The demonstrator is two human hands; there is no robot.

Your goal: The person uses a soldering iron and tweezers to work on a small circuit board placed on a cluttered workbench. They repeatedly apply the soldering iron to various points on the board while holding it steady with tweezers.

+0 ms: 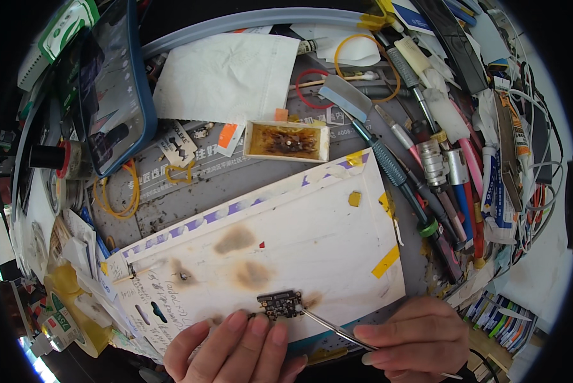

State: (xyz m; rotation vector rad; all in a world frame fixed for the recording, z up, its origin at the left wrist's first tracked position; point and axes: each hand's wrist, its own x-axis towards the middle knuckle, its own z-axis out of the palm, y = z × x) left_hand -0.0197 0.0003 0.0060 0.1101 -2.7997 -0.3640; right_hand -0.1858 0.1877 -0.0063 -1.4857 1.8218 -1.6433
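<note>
A small black circuit board (278, 303) lies on a scorched white card sheet (315, 239) near the lower middle. The fingertips of my left hand (236, 347) rest along the board's lower edge. Between the thumb and fingers of my right hand (413, 337) are thin metal tweezers (332, 327). Their tips meet the board's right edge, where a small whitish tuft or bead (299, 308) sits. The lower side of the board is partly hidden by my left fingers.
Above the card stands a small box of brown rosin (287, 142). A white tissue (224, 76) and a razor blade (177, 146) lie behind. Screwdrivers (392, 167) and tubes crowd the right. A phone in a blue case (116, 91) and solder spools (71, 160) occupy the left.
</note>
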